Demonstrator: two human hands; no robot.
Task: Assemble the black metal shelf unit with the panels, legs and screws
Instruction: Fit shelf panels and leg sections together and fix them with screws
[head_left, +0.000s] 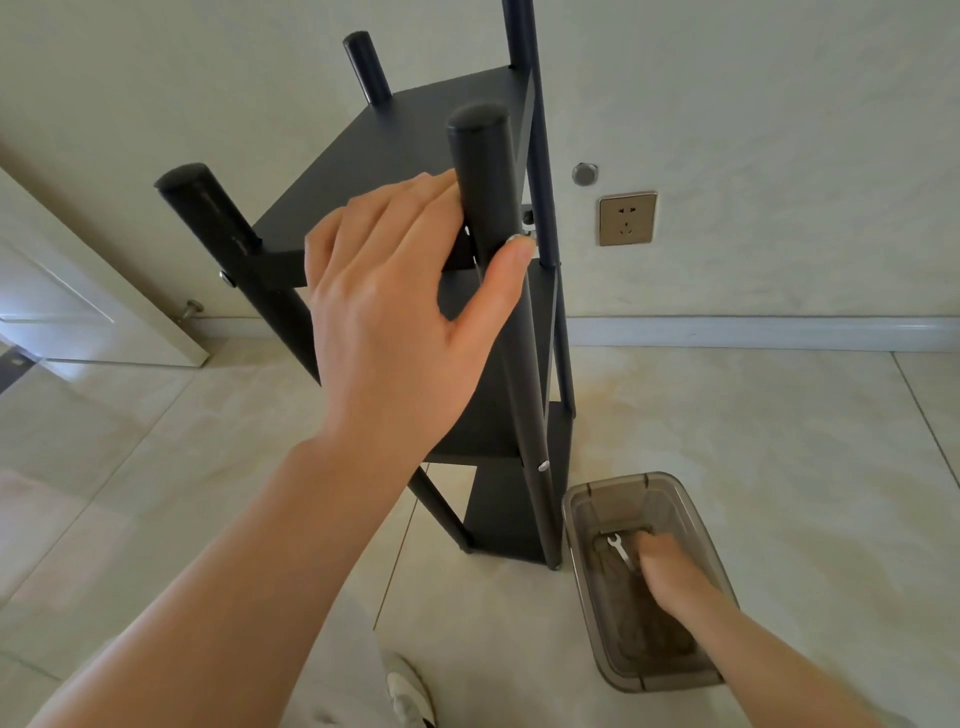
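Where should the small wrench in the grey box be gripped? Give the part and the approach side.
Grip the wrench by its bare shank just below the open-end head, coming straight down from above. It lies low inside the plastic box, whose walls block any sideways approach, and the right hand covers its lower end.

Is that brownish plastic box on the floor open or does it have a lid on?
Open. The box has no lid on it: the right hand reaches straight inside, beside a small wrench.
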